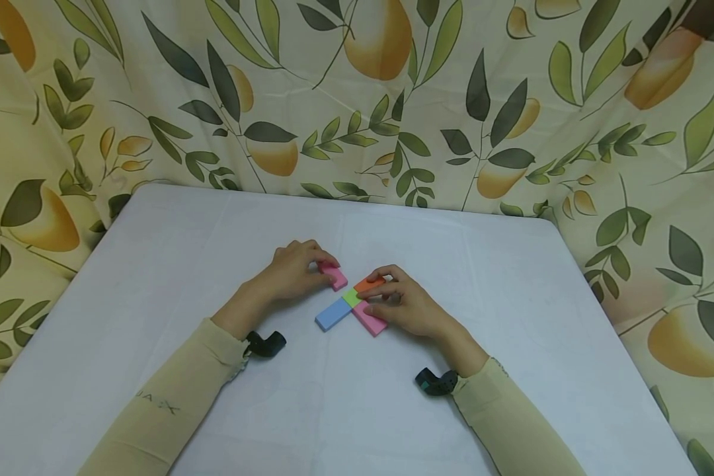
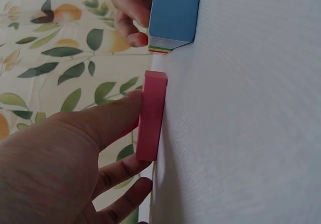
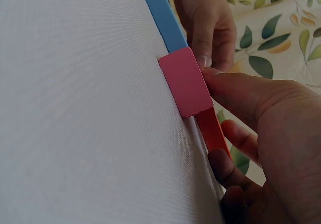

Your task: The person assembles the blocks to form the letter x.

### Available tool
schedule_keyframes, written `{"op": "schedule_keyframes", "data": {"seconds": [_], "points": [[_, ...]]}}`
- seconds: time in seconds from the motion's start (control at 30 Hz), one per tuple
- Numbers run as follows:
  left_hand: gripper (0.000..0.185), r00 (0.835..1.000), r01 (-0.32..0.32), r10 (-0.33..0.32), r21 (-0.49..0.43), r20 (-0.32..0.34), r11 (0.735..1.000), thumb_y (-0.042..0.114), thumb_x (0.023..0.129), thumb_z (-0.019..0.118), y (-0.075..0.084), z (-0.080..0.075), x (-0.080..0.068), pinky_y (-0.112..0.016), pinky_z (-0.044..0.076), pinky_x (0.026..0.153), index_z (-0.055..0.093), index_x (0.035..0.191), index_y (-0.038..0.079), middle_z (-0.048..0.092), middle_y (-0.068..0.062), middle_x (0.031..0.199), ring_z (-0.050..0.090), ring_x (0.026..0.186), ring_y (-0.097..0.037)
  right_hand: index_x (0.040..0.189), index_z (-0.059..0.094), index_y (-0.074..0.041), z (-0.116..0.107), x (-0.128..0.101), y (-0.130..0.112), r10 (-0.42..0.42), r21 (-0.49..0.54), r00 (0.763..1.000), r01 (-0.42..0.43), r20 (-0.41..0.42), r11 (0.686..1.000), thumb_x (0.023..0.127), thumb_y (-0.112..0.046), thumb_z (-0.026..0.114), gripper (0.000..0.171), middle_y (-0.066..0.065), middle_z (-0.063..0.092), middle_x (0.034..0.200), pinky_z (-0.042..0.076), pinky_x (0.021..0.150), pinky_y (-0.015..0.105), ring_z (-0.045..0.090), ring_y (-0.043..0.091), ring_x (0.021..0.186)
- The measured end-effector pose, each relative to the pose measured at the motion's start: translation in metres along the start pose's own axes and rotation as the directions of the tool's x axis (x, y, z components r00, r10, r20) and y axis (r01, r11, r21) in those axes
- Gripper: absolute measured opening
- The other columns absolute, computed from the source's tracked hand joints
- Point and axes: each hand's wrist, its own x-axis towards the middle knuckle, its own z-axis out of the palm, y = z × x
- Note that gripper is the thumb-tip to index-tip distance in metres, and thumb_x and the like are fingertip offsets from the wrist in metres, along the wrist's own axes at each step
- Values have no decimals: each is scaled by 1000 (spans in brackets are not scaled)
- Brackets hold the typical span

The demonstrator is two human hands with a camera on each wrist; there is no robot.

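My left hand (image 1: 294, 271) pinches a pink block (image 1: 334, 276) between thumb and fingers, close to the upper left of a group of coloured blocks. In the left wrist view that pink block (image 2: 151, 116) stands just apart from the others. A small green block (image 1: 352, 297) sits at the middle of the group, with a blue block (image 1: 333, 314), an orange block (image 1: 365, 285) and a second pink block (image 1: 371, 322) around it. My right hand (image 1: 413, 305) holds the group: its thumb is on the second pink block (image 3: 185, 82), other fingers at the green and orange ones.
The blocks rest on a table under a white cloth (image 1: 345, 410). A curtain (image 1: 357, 106) printed with fruit and leaves hangs behind and beside it. Black wrist cameras sit at the left cuff (image 1: 266, 344) and the right cuff (image 1: 436, 382).
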Motion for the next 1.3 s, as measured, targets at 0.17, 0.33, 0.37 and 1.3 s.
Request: {"op": "schedule_keyframes", "data": {"seconds": [0.17, 0.33, 0.37, 1.3], "points": [[30, 1000, -2, 2, 3, 6, 1000, 47, 86, 69, 2, 1, 0, -47, 31, 92, 69, 114, 36, 57, 10, 106, 47, 105, -17, 110, 73, -35, 1, 1, 1, 4, -6, 1000, -4, -1, 1000, 85, -33, 74, 25, -13, 45, 132, 40, 94, 41, 44, 14, 121], [30, 1000, -6, 6, 11, 6, 1000, 48, 86, 69, 4, 1, 0, -47, 31, 92, 69, 113, 36, 56, 10, 105, 46, 105, -17, 109, 73, -37, 0, 0, 1, 11, -8, 1000, -11, -2, 1000, 85, -34, 74, 24, -14, 45, 131, 40, 95, 41, 44, 13, 122], [30, 1000, -8, 8, 12, 7, 1000, 48, 86, 69, 4, 1, 0, -47, 31, 92, 69, 113, 36, 56, 10, 105, 46, 105, -17, 109, 73, -37, 0, 0, 1, 12, -8, 1000, -12, -2, 1000, 85, -34, 74, 24, -14, 45, 131, 40, 95, 41, 44, 13, 122], [31, 999, -10, 10, 5, 53, 1000, 47, 85, 70, 11, -1, -3, -46, 31, 93, 69, 114, 36, 55, 11, 103, 46, 104, -16, 109, 73, -37, 1, 0, 0, 10, -4, 1000, -10, -7, 1000, 85, -33, 74, 24, -13, 45, 132, 41, 93, 41, 45, 14, 120]]}}
